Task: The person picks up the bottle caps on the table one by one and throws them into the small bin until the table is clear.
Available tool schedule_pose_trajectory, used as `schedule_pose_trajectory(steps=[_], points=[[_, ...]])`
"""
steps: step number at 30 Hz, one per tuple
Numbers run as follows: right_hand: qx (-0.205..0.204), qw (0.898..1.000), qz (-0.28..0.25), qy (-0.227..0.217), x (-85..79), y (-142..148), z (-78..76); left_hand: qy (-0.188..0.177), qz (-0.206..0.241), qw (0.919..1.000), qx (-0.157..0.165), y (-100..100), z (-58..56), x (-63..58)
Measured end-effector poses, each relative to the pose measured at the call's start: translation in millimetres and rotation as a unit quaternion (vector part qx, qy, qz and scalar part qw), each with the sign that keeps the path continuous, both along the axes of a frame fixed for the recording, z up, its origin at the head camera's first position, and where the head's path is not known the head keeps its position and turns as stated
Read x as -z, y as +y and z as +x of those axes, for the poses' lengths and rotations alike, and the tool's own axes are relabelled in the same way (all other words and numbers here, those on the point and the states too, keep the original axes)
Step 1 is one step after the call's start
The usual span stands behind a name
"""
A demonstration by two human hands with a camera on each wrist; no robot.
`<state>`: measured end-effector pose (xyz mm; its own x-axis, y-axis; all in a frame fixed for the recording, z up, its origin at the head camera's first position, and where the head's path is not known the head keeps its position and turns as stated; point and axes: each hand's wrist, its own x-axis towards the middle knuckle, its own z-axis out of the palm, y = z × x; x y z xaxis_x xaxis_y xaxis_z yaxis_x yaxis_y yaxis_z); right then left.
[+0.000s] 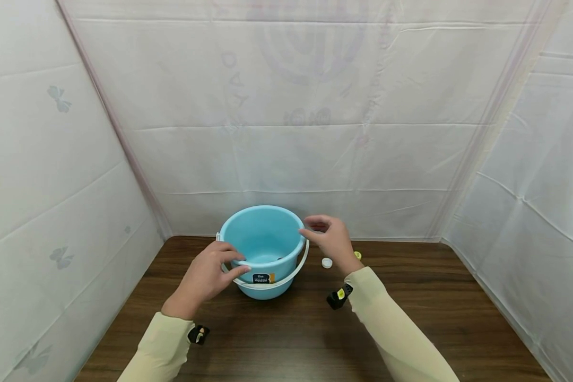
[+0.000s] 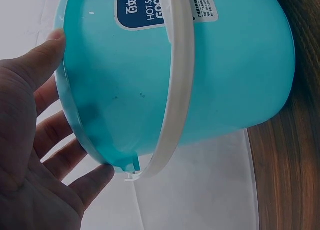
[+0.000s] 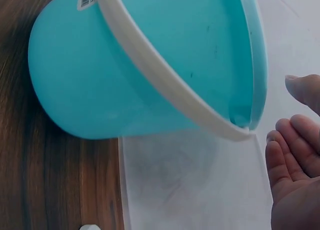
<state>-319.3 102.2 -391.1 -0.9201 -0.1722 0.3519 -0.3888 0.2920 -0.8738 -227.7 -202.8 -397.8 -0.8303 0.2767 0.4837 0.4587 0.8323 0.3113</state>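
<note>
Left hand pinches the blue bucket between thumb and fingers; right hand is relaxed, nothing visible in it, bucket just beside its fingertips, so light left-hand pressure should limit tipping.

And it's the bucket on the table, right of the left hand, left of the right hand, handle hanging across its near side, one cap left of the right wrist, another cap right of it, sheeting behind both hands.
</note>
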Motion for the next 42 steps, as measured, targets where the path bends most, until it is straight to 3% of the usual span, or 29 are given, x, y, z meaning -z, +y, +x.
schedule_pose_trajectory(steps=[19, 35, 42], points=[[0.044, 0.999, 0.013, 0.017, 24.1, 30, -3.3, 0.000, -0.003, 1.0000, -0.004, 1, 0.3, -0.3], [0.084, 0.996, 0.012, 0.004, 45.3, 54, -7.0, -0.007, 0.003, 1.0000, -0.003, 1, 0.4, -0.1], [0.111, 0.993, 0.035, -0.004, 59.4, 65, -7.7, -0.004, 0.001, 1.0000, -0.003, 1, 0.6, -0.5]])
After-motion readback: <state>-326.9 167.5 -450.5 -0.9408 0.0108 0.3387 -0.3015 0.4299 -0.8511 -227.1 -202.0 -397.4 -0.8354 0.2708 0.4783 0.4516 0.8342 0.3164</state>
